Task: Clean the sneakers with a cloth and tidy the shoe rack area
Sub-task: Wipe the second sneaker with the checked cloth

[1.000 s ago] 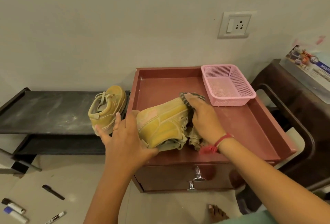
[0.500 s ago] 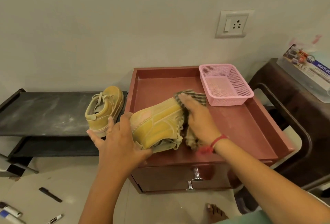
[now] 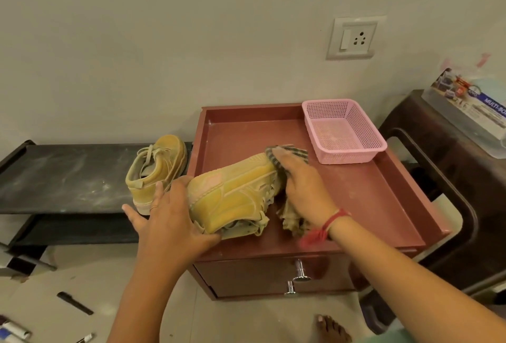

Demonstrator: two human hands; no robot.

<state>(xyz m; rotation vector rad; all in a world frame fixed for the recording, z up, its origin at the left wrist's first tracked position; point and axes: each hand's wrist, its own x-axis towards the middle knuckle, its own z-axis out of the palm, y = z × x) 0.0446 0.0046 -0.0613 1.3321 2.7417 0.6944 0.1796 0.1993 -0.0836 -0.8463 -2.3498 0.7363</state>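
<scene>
At 9 o'clock the upright sneaker [image 3: 160, 170] is set on the rack [image 3: 68, 178], toe toward 12, just beside the cabinet [image 3: 369, 200]. At the cabinet's 8 o'clock edge the tipped sneaker [image 3: 235, 195] is held on its side, sole turned to the camera, its heel clasped by the left hand [image 3: 169, 219] with fingers spread and thumb beneath. At its toe, toward 1 o'clock, the cloth [image 3: 289, 152] is clutched and pressed on by the right hand [image 3: 304, 189], and the basket [image 3: 345, 129] is seen in the cabinet's 1 o'clock corner.
</scene>
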